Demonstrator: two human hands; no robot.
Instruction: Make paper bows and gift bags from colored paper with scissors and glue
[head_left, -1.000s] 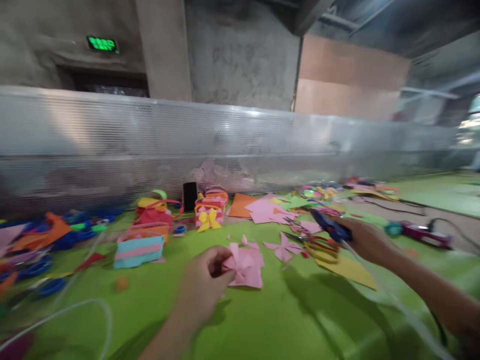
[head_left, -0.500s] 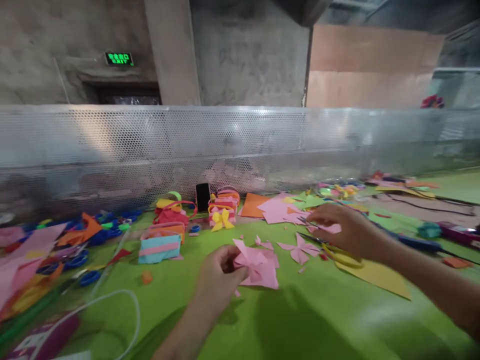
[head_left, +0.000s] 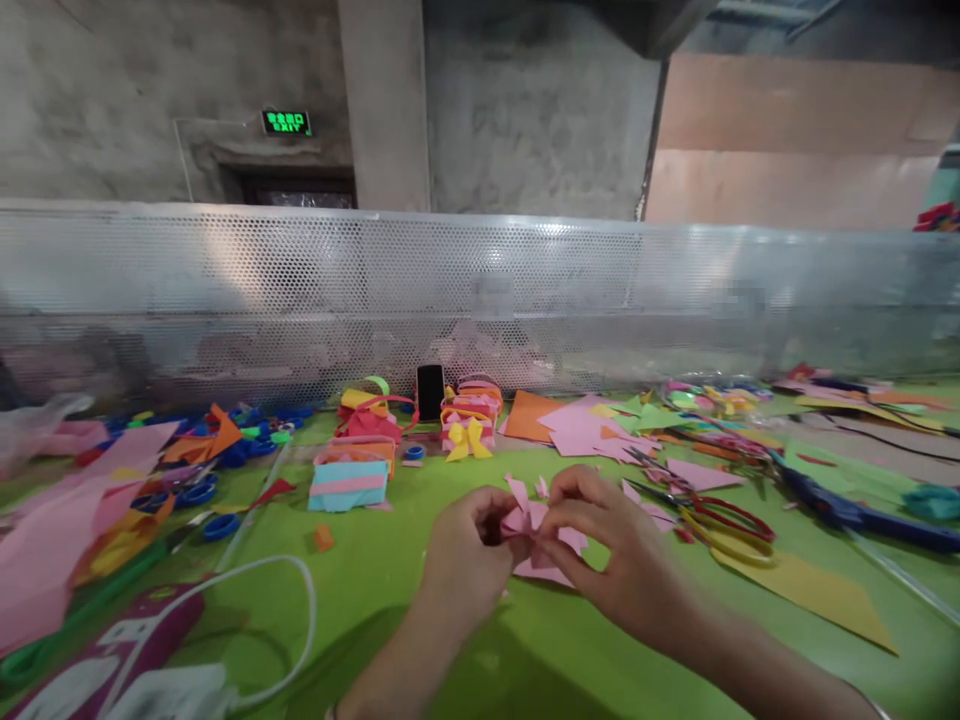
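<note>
Two hands (head_left: pixel 469 550) (head_left: pixel 619 545) on partly hidden pink paper (head_left: pixel 550 572)

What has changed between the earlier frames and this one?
The right hand has let go of the dark blue plastic glue gun, which now lies at the right, and has moved left to the pink paper flower, its fingers now on it. Unchanged: the left hand holds the flower, and the light-blue paper bag with a pink stripe stays put.
</note>
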